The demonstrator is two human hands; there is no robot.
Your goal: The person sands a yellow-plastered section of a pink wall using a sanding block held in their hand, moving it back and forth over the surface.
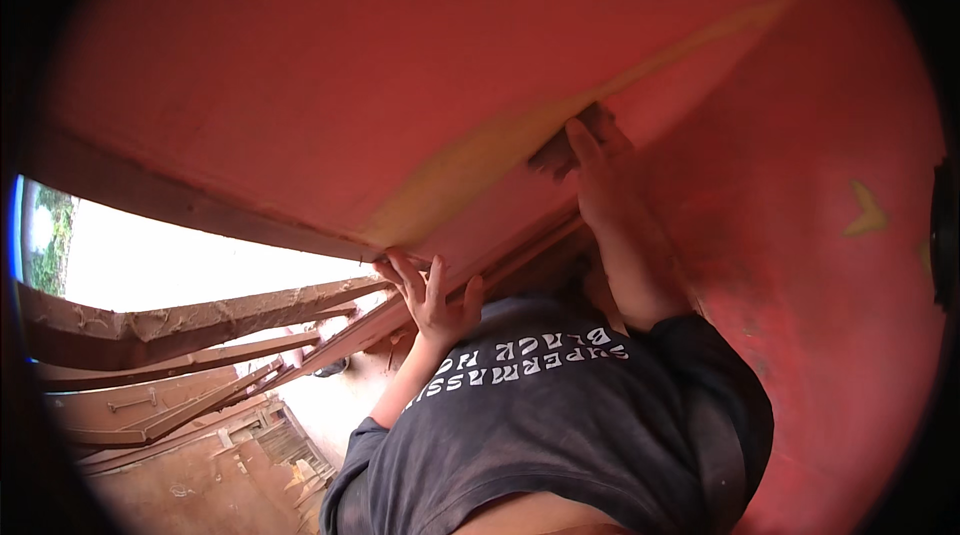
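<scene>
A red painted panel (pixel 315 69) fills the upper view, with a long yellowish streak (pixel 465 160) of filler or paint running across it. My right hand (pixel 600 167) presses a dark, thin pad (pixel 555 152), perhaps sandpaper, flat on the panel beside the streak's lower edge. Blur and the fingers hide part of the pad. Lower and to the left, my left hand (pixel 442 306) has its fingers spread and holds nothing. Its fingertips rest at or close to the panel's lower edge, by the streak's left end.
A bright opening (pixel 187 257) lies to the left, crossed by rough brown beams (pixel 202 317). Below it is a worn brown board (pixel 202 482) with a splintered end. Another red surface (pixel 810 325) rises close on the right, marked by a small yellowish patch (pixel 866 212).
</scene>
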